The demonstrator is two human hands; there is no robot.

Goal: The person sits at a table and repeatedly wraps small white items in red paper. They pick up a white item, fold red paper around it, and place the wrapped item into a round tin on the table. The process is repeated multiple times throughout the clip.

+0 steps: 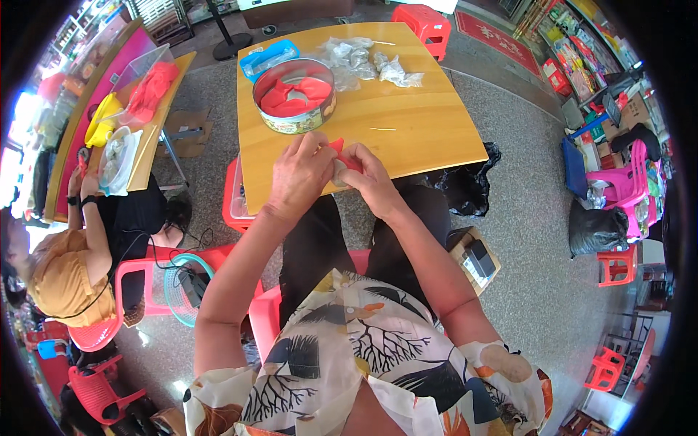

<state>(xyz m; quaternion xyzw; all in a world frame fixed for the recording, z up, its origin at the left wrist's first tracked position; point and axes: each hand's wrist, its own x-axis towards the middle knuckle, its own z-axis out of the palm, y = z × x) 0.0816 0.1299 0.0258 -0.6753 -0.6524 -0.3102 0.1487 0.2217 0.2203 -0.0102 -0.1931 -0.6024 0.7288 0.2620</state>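
Observation:
Near the front edge of the wooden table [407, 145], both my hands are closed on one small red piece [338, 145] that looks like thin, soft material. My left hand [302, 171] pinches it from the left, its back turned up. My right hand [369, 174] grips it from the right with thumb and fingers. Something pale shows between the hands, too small to make out. Just beyond them stands a round tin [298, 123] with several red pieces [294, 94] inside.
Behind the tin lies a blue tray [269, 58]. Crumpled clear plastic bags [356, 58] and a thin stick [382, 129] lie on the table. A red stool [424, 25] stands beyond it, a black bag [469, 185] at its right. At left, another person [69, 269] sits at a second table.

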